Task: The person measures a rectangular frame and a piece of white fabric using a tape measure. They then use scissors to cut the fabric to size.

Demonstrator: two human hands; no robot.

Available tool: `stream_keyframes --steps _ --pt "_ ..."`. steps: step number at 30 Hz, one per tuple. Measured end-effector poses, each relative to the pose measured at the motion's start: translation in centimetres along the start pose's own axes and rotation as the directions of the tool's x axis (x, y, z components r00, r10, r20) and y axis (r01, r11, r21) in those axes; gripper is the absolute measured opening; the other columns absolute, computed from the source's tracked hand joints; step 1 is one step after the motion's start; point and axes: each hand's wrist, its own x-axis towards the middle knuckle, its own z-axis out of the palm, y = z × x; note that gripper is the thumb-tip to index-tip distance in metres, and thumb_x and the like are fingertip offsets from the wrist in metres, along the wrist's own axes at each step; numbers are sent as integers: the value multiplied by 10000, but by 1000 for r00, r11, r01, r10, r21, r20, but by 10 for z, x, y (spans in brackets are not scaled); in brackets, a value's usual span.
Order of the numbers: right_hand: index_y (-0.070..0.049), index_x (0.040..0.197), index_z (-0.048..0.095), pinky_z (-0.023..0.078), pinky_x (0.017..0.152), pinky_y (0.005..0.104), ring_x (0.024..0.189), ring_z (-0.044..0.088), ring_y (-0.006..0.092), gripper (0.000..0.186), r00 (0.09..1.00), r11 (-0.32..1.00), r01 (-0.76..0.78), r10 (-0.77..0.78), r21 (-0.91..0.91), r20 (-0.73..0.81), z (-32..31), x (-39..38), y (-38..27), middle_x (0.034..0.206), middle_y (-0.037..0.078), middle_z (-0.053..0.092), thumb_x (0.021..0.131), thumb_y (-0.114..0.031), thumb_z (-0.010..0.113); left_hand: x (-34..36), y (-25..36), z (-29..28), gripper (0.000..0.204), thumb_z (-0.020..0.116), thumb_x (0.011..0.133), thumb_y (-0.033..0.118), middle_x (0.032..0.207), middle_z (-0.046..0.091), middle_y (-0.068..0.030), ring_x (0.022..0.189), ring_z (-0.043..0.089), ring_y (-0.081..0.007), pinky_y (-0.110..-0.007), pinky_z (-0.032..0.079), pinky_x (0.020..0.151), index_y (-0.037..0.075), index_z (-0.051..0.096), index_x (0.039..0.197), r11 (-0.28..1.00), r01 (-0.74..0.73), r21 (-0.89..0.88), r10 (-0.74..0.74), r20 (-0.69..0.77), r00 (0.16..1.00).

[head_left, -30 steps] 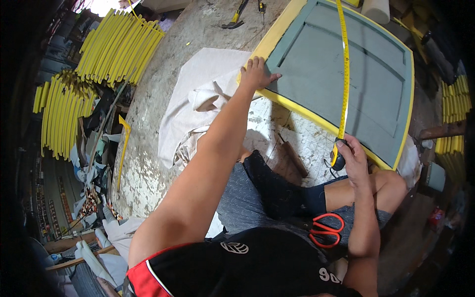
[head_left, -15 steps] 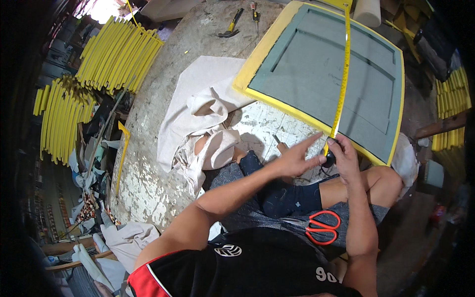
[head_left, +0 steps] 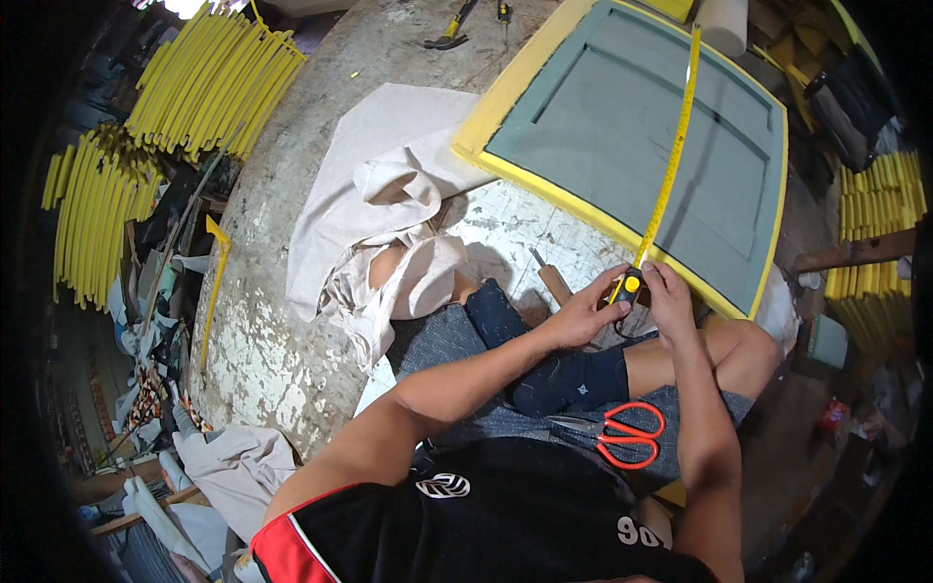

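A black-and-yellow tape measure [head_left: 631,285] sits between my two hands at the near edge of a framed panel. My left hand [head_left: 586,313] closes on the case from the left, thumb below and fingers above. My right hand [head_left: 671,303] pinches its right side near the blade mouth. From there the yellow tape blade [head_left: 671,175] runs out across the panel to its far edge. The panel has a grey mesh-like face [head_left: 603,126] with green inner bands and a yellow outer frame [head_left: 573,214]. It lies tilted in front of my bent legs.
Red-handled scissors [head_left: 632,437] rest on my lap. A wooden-handled tool [head_left: 554,282] lies by my knee. Pale cloth [head_left: 379,185] spreads over the worn table [head_left: 262,321]. A hammer [head_left: 449,39] and a screwdriver [head_left: 504,15] lie beyond. Yellow curved strips [head_left: 214,83] are stacked at left.
My left hand, which was open beside the case, has closed on it. The case has shifted slightly left and turned. The whole view has shifted a little.
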Motion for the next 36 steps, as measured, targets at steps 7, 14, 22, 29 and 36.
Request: stream_keyframes --steps 7,14,22,29,36 --pt "18 945 665 444 668 275 749 537 93 248 998 1000 21 -20 22 -64 -6 2 0 793 24 608 972 -221 604 1 17 3 633 593 997 273 1376 471 -103 1203 485 -186 -335 419 1015 84 285 1517 992 97 -77 -88 112 990" --pt "3 953 696 502 703 379 759 672 252 304 985 954 120 -149 -274 -87 -4 6 4 808 176 688 916 -291 629 6 9 -3 666 586 1007 263 1210 581 -103 1135 532 -159 -309 414 991 65 247 1546 978 205 -50 -201 69 977" --pt "17 959 687 504 650 350 688 650 194 299 958 983 113 -146 -142 -246 -21 11 -4 741 136 671 934 -271 615 2 15 -2 674 618 985 222 1108 587 -34 1024 527 -102 -252 428 912 80 275 1547 938 321 -131 -275 283 919" --pt "27 956 679 489 688 348 737 629 192 310 769 952 191 -296 -238 -567 -125 81 -83 809 126 679 943 -273 603 -9 17 0 714 699 924 214 1001 524 23 914 468 -70 -208 409 802 64 339 1521 920 375 -118 -288 447 847" --pt "14 991 686 494 726 376 793 657 248 328 831 965 105 -217 -239 -512 -92 117 -48 851 172 693 934 -300 607 -1 19 -1 567 615 948 239 1177 575 -32 1086 527 -126 -268 436 928 83 401 1449 900 396 -182 -316 354 880"
